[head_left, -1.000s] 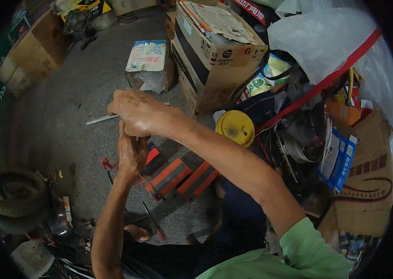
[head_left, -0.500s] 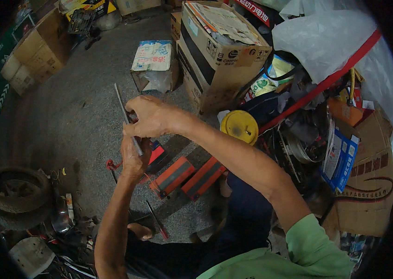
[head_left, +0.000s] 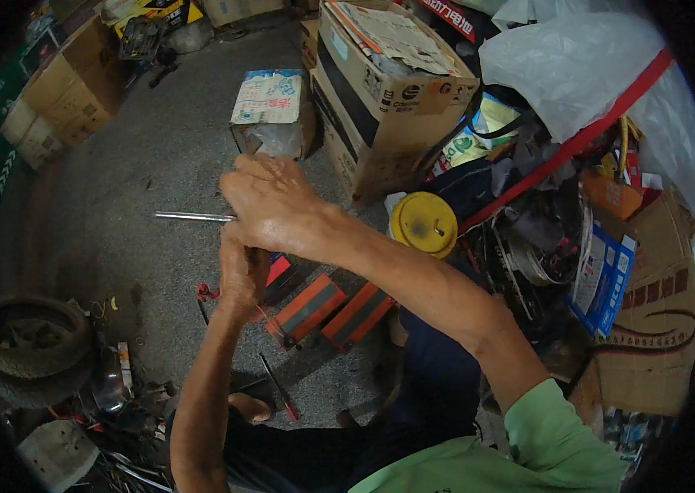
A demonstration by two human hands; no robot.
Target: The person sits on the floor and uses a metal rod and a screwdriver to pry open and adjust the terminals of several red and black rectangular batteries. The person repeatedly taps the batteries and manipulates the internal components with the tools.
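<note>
A thin, shiny metal rod (head_left: 193,216) points left, out of my right hand (head_left: 273,201), whose fingers are closed round it. My left hand (head_left: 242,271) sits right below, upright and curled like a fist against the right one. What its fingers hold is hidden behind the right hand. On the ground beneath lie two orange-red pieces with dark stripes, a nearer one (head_left: 308,311) and another (head_left: 358,316) beside it. A screwdriver-like tool (head_left: 278,388) with a red end lies close to my foot. A red-headed tool (head_left: 206,292) rests left of my left wrist.
A small carton (head_left: 272,111) and a tall carton (head_left: 397,107) stand ahead. Beside my right forearm is a yellow-lidded bucket (head_left: 423,225). Clutter and plastic sheeting (head_left: 577,74) fill the right. Stacked tyres (head_left: 34,349) and metal parts lie at the left.
The rod has swung from slanting steeply across both hands to nearly level, pointing left. My right hand has turned over, its back now covering the top of my left hand.
</note>
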